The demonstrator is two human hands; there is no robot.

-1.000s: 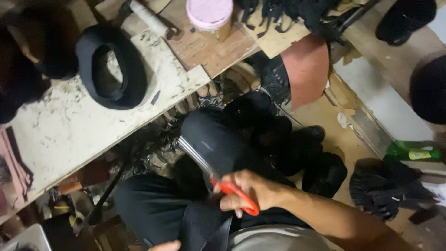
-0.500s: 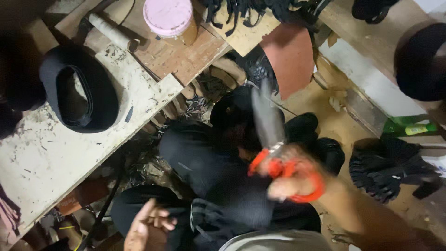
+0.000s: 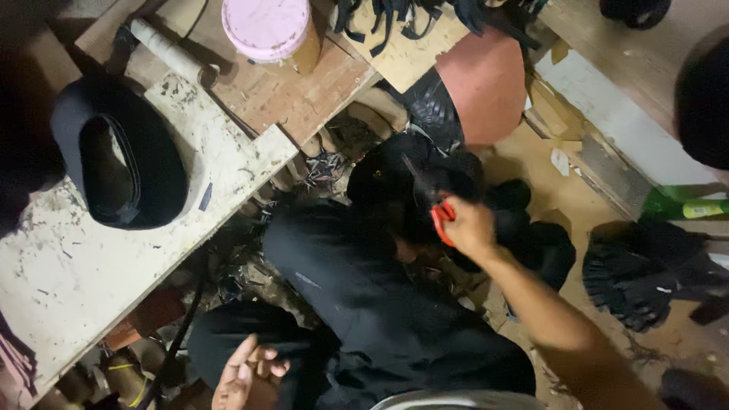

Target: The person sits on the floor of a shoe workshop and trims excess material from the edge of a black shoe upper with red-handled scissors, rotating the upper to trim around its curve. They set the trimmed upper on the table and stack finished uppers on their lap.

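Observation:
My right hand (image 3: 469, 226) grips red-handled scissors (image 3: 440, 216), reaching out over a heap of black pieces (image 3: 414, 175) on the floor; the blades point up-left against the dark heap and are hard to make out. My left hand (image 3: 244, 373) hovers low near my lap with its fingers apart and nothing in it. A long black piece of fabric or leather (image 3: 357, 296) lies across my knees between the two hands.
A scuffed white board (image 3: 83, 281) at the left carries a black cap-shaped piece (image 3: 121, 163). Behind it, a wooden board (image 3: 281, 91) holds a pink lidded tub (image 3: 266, 26) and a roll. A reddish-brown sheet (image 3: 486, 83) and black fringed pieces (image 3: 638, 273) lie to the right.
My right hand has swung the scissors from my lap up and outward over the dark heap. My left hand has come into view low down, open, off the black piece.

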